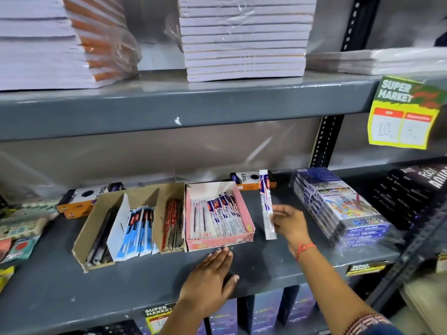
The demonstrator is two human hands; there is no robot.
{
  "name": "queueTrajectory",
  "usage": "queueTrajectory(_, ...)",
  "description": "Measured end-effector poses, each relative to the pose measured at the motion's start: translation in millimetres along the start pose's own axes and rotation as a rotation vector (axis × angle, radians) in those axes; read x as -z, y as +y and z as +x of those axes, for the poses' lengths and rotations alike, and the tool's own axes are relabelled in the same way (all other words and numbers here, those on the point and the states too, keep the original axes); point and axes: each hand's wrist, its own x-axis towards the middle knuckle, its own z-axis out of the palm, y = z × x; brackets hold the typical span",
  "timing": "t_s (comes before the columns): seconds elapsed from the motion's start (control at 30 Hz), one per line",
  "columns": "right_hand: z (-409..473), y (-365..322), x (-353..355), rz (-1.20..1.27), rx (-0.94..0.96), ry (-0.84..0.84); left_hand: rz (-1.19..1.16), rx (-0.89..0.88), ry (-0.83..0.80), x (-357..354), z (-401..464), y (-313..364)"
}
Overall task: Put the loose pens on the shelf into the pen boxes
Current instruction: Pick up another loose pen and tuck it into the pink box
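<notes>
Right hand [289,222] pinches a wrapped pen packet [266,205] by its lower part, holding it nearly upright just to the right of the pink pen box [219,243]; a red thread circles that wrist. Left hand [210,278] lies flat and empty on the grey shelf [121,286], fingers spread, fingertips touching the front wall of the pink box. Inside that box, similar white-and-blue pen packets lie side by side, filling most of it. To its left sits a brown cardboard box [83,235] with compartments: dark pens at the left, blue-and-white packets in the middle, red pens at the right. Stacked colour-pencil packs [338,204] rest on the shelf to the right of the held packet, well apart from the pink box.
</notes>
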Motion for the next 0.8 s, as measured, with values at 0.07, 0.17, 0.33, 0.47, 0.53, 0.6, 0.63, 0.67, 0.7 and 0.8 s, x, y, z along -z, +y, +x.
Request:
queueTrajectory(0.07,-13,-7,-8,0.135,0.01,-0.088,0.011,0.02,-0.003,0,-4,-5)
queueTrajectory(0.17,-30,-13,-19,0.266,0.033,-0.21,0.054,0.026,-0.003,2,-14,-17)
queueTrajectory(0.33,-45,-18,-35,0.315,0.058,-0.3,0.064,0.1,0.003,10,-35,-47)
queueTrajectory(0.47,-51,-21,-46,0.31,0.054,-0.321,0.064,0.183,-0.002,14,-50,-65)
queueTrajectory(0.53,-52,-21,-50,0.31,0.055,-0.323,0.055,0.191,-0.013,15,-53,-66)
queueTrajectory(0.6,-54,-22,-53,0.316,0.055,-0.327,0.056,0.188,-0.023,15,-53,-65)
queueTrajectory(0.63,-54,-22,-55,0.314,0.056,-0.326,0.056,0.187,-0.026,16,-53,-65)
queueTrajectory(0.67,-55,-23,-56,0.312,0.058,-0.324,0.056,0.186,-0.027,16,-52,-65)
queueTrajectory(0.7,-55,-23,-56,0.31,0.058,-0.32,0.058,0.184,-0.032,16,-52,-66)
queueTrajectory(0.8,-54,-23,-58,0.308,0.059,-0.311,0.054,0.181,-0.044,17,-52,-67)
